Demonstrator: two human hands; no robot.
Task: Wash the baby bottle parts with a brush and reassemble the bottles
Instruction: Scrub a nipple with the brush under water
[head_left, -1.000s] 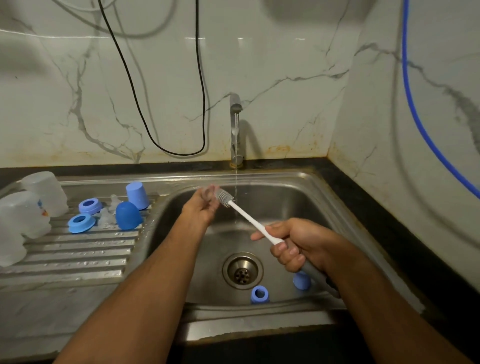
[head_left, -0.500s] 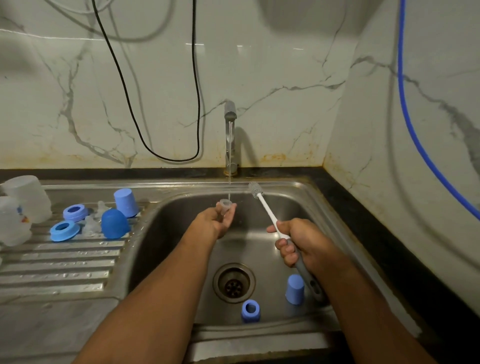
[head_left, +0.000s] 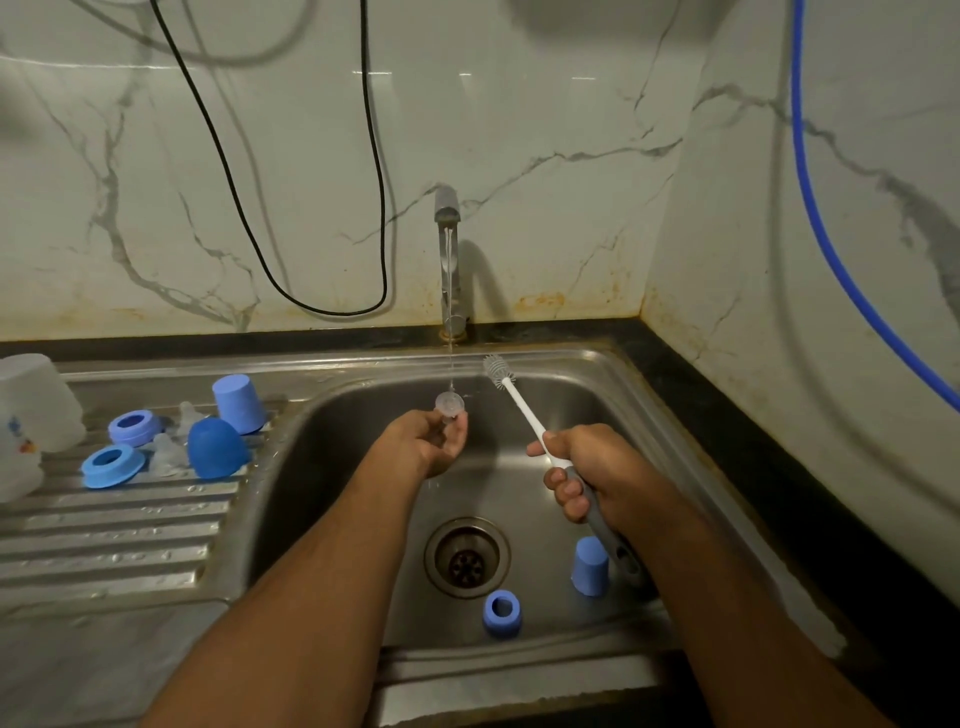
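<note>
The left hand (head_left: 431, 441) pinches a small clear soft nipple (head_left: 450, 404) under the running water. The right hand (head_left: 592, 470) has its fingers (head_left: 569, 488) wrapped around a thin white brush with a grey handle (head_left: 524, 410).

One head-worn wide view looks forward and down, close over the sink (head_left: 613, 364) and hands.

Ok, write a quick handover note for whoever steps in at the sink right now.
Left hand pinches a clear nipple under the running tap.
Right hand grips the brush, bristles up, clear of the nipple.
On the drainboard: two blue rings, two blue caps, clear nipples, bottles at the far left.
In the sink basin: blue ring and blue cap near the drain, apparently unwashed.
Left: finish rinsing, wash those two, reassemble all bottles.
</note>
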